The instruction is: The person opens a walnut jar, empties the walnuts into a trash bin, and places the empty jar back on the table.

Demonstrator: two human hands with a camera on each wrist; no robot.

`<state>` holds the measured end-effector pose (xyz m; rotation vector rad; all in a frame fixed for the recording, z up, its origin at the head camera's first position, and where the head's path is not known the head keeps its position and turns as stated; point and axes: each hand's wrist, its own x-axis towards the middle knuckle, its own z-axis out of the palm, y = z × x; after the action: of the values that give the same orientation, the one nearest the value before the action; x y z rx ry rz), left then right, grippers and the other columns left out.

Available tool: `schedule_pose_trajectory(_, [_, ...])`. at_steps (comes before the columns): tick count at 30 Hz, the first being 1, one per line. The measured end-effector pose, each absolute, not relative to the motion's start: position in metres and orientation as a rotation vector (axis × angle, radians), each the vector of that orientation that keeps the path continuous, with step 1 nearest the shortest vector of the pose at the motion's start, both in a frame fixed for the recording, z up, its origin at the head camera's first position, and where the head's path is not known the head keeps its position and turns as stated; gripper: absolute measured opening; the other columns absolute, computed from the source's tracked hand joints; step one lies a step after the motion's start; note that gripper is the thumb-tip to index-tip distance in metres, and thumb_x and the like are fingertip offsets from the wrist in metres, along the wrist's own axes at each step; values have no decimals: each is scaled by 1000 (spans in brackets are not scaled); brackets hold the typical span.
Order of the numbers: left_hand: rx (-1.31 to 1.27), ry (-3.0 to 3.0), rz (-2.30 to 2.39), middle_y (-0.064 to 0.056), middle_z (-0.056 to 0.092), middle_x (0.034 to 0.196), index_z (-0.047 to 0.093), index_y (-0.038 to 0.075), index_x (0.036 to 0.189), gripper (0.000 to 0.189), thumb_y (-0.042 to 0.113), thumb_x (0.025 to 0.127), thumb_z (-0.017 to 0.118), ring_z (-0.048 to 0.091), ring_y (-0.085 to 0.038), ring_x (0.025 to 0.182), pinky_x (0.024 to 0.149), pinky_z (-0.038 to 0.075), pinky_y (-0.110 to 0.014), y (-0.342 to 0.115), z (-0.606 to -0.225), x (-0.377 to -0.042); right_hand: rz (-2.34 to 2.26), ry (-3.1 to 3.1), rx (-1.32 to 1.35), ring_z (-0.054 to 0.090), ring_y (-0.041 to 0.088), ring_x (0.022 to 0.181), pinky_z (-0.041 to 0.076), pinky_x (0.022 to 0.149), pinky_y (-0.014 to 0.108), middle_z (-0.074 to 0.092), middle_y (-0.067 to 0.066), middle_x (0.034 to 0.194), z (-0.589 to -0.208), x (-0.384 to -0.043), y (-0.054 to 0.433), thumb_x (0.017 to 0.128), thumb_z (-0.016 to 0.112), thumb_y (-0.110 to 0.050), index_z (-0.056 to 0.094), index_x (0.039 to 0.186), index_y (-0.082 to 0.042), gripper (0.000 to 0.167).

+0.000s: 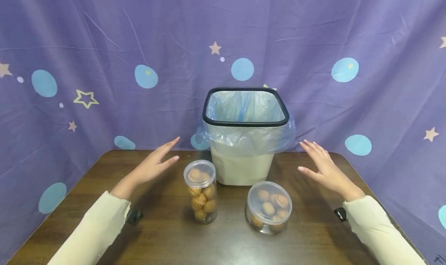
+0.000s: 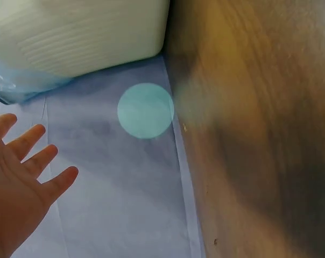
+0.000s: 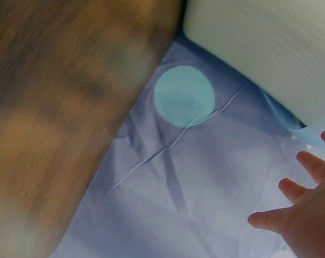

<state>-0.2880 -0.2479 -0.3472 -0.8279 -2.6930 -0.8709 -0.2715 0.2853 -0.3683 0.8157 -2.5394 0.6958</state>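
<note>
My left hand (image 1: 150, 169) hovers over the table's left side with its fingers straight and the thumb spread, holding nothing. On the opposite side my right hand (image 1: 325, 171) is held up the same way, nothing in it. Between the hands stands a pale trash bin (image 1: 240, 166) with a black rim, lined with a translucent blue bag (image 1: 244, 139) folded over its outside. A tall, clear lidded jar (image 1: 201, 195) of walnut-like brown balls stands nearer the left hand. A shorter, wider lidded jar (image 1: 269, 209) with similar balls sits nearer the right. Neither hand touches anything.
The dark brown wooden table (image 1: 230, 245) carries the bin at its back edge and both jars in front of it. A purple curtain (image 1: 174, 63) with stars and blue dots hangs behind and at both sides.
</note>
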Motion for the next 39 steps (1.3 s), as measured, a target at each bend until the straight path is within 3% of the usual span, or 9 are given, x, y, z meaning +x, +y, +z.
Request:
schedule_pose_trajectory(6, [-851,-2639,-1010,-16,34,149,26,13,150,53,22,101,43,28,-37,137,110,21,-56,-243,-353,-281,749,-2499,884,16,46,137,13,106,64,27,24,149,-364,-262,276,86,65,-23,29,147,-7,73])
schedule_pose_trajectory(13, [-904,-2546,-1161,-16,39,146,27,9,149,50,12,101,40,32,-33,135,110,23,-23,-236,-358,-271,792,-2476,943,15,36,140,13,110,59,26,17,152,-359,-251,264,84,67,-21,27,149,-10,76])
schedule_pose_trajectory(18, [-931,-2486,-1234,-17,40,145,28,11,148,50,8,100,40,32,-19,136,105,22,-11,-236,-365,-265,798,-2437,995,15,27,142,12,114,49,27,14,152,-357,-245,256,83,68,-21,27,149,-11,78])
schedule_pose_trajectory(22, [-982,-2408,-1332,-20,41,143,28,7,148,49,1,99,35,31,-7,134,106,20,-11,-233,-373,-260,821,-2417,1042,14,22,142,12,114,39,27,11,153,-354,-240,248,83,68,-21,27,148,-9,78])
schedule_pose_trajectory(26, [-1008,-2356,-1474,-25,40,142,27,4,148,47,2,101,29,33,-5,133,106,22,-12,-229,-380,-252,850,-2412,1081,19,27,140,13,113,31,27,12,152,-352,-234,237,83,69,-23,27,148,-9,79])
schedule_pose_trajectory(29, [-1028,-2306,-1606,-17,43,143,26,2,147,45,8,102,25,36,-8,132,103,30,-17,-226,-386,-246,886,-2406,1101,22,28,139,14,112,26,28,12,152,-353,-229,227,82,70,-24,27,148,-9,81])
schedule_pose_trajectory(33, [-1065,-2185,-1786,2,48,139,25,-4,145,46,16,104,24,42,-12,129,99,41,-26,-220,-392,-243,941,-2389,1139,23,21,139,15,112,21,29,13,151,-355,-225,214,82,71,-24,27,148,-8,81])
schedule_pose_trajectory(39, [-1047,-1971,-2032,2,53,131,25,-15,138,47,15,103,28,49,-10,120,97,44,-25,-208,-402,-240,1042,-2390,1177,24,18,139,18,112,23,31,10,151,-356,-219,193,82,71,-22,27,148,-10,80])
